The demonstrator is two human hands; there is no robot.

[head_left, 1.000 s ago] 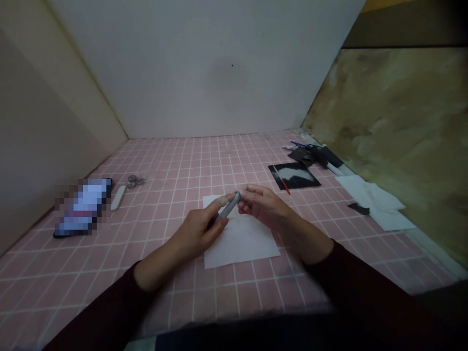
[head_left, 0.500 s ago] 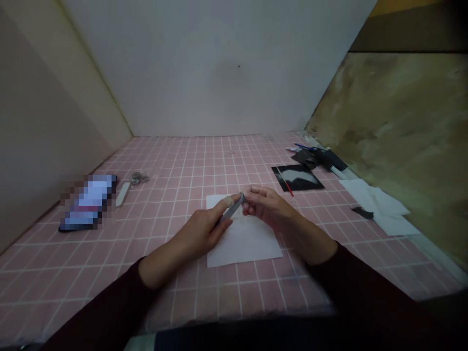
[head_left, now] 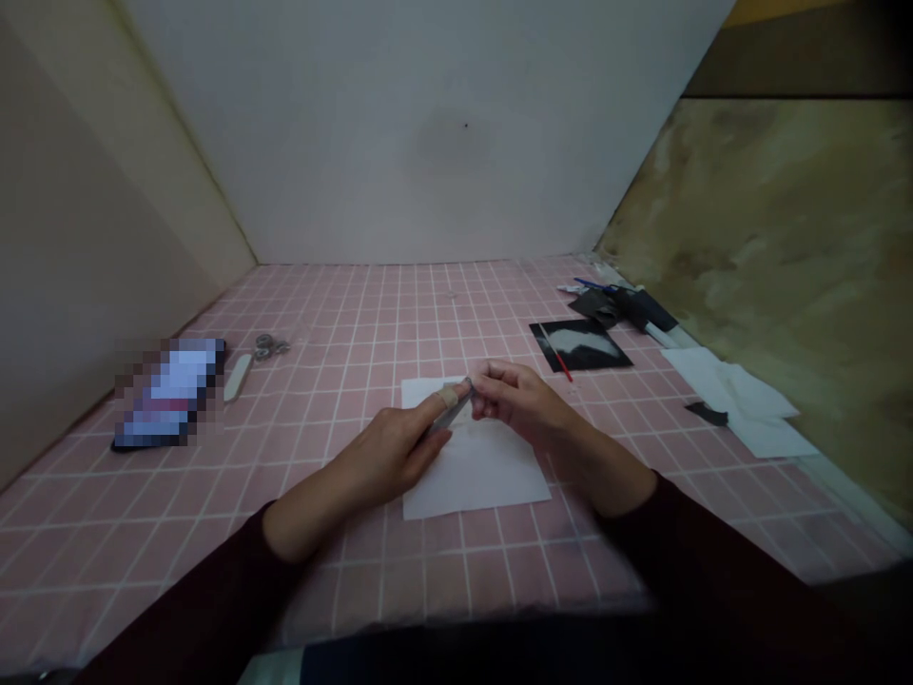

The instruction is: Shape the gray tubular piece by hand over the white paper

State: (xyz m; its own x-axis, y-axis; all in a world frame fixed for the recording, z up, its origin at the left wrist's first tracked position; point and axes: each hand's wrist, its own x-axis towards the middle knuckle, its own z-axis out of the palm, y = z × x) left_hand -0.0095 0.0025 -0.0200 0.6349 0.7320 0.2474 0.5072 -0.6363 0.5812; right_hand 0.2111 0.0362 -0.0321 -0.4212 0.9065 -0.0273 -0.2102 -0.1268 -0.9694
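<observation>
Over a white sheet of paper [head_left: 477,480] my two hands meet. My left hand [head_left: 389,447] is closed around a narrow, flat grey strip [head_left: 449,416], which slants up toward the right; a pale band wraps the index finger. At the strip's upper end, the fingers of my right hand [head_left: 524,400] are pinched together. Whatever they hold there is too small and too covered to make out. Small specks lie on the paper just below the fingers.
To the left lie a blurred-out phone [head_left: 171,390], a white flat stick [head_left: 238,378] and scissors [head_left: 269,346]. On the right are a black sheet [head_left: 606,358] with pale dust, a red-tipped thin stick [head_left: 563,367], dark scraps [head_left: 595,306] and white papers [head_left: 770,428].
The grey strip has shifted slightly down and left between my fingers. Both hands stay in nearly the same place over the paper.
</observation>
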